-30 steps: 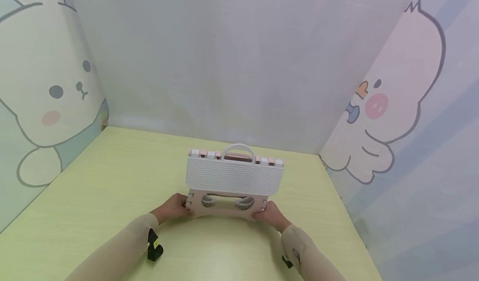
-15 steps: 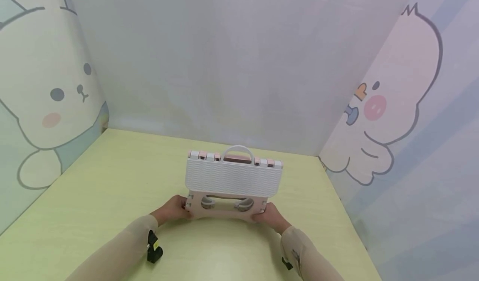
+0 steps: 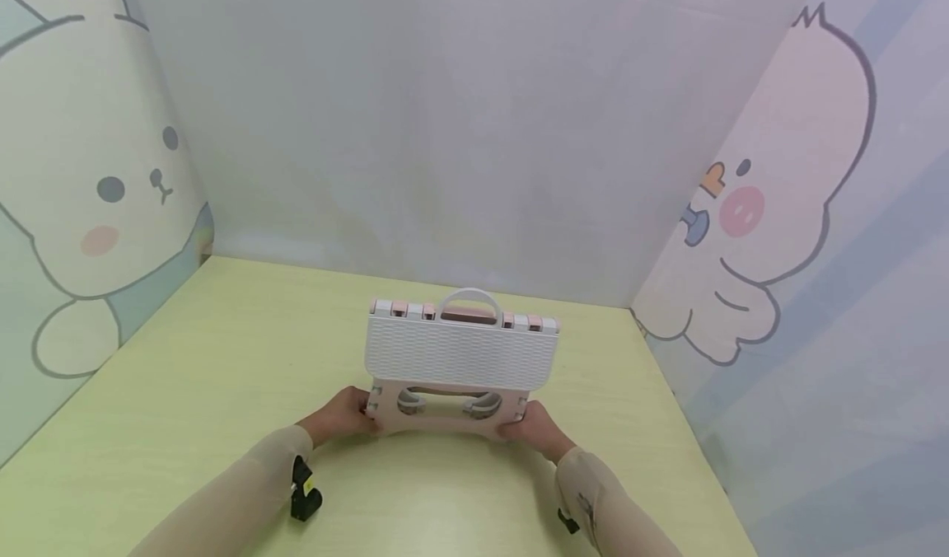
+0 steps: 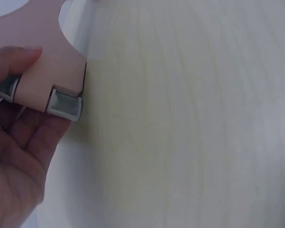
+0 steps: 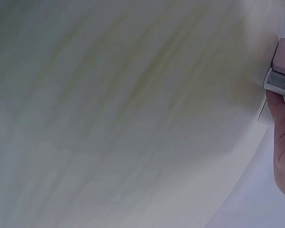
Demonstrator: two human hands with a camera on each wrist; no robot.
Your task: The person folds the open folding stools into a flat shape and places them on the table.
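Observation:
A pink and white plastic folding stool (image 3: 461, 349) stands on the table in the head view, its white textured panel tilted toward me and a white carry handle arching up at its top. Below the panel is a pink leg panel with a cut-out in it. My left hand (image 3: 343, 414) grips the left edge of that leg panel. At the right edge my right hand (image 3: 539, 430) holds it the same way. In the left wrist view the thumb lies on the pink face and the fingers curl behind the grey-white hinge. The right wrist view catches only part of the right hand (image 5: 284, 137) by a hinge.
The pale yellow wood-grain table (image 3: 245, 343) spreads around the stool. A grey-white curtain (image 3: 415, 128) closes off the back. Walls with a cartoon rabbit (image 3: 81, 153) and a cartoon chick (image 3: 801, 170) flank the table. Black wrist mounts sit on both sleeves (image 3: 230, 491).
Both hands keep their grip on the stool, which stays in nearly the same spot. The whole head view has shifted slightly.

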